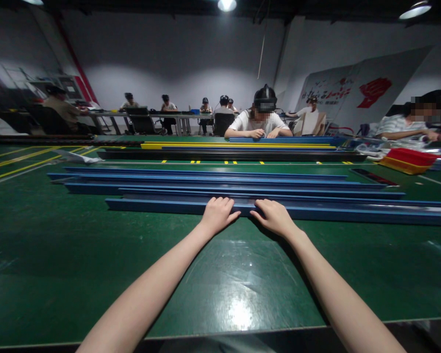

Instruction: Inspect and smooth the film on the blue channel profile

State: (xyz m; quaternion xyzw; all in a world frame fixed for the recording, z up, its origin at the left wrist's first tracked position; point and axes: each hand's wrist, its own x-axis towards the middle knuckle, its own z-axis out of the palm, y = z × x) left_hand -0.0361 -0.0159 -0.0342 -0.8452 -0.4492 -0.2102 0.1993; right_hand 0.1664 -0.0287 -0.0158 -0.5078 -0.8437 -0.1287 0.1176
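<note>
A long blue channel profile (161,206) lies crosswise on the green table (220,274), its right end running out of view. My left hand (217,214) grips its near wall, fingers hooked over the top edge and thumb on the front side. A short gap to the right, my right hand (274,215) holds the same profile in a similar way, with the fingertips inside the channel hidden. Just behind lie several more blue profiles (206,188), roughly parallel to it.
Farther back are a yellow strip (242,145) and a black profile (220,156). A red bin (409,158) and a dark flat phone-like object (375,177) sit at right; a white sheet (79,157) lies at left. A co-worker (259,120) sits opposite.
</note>
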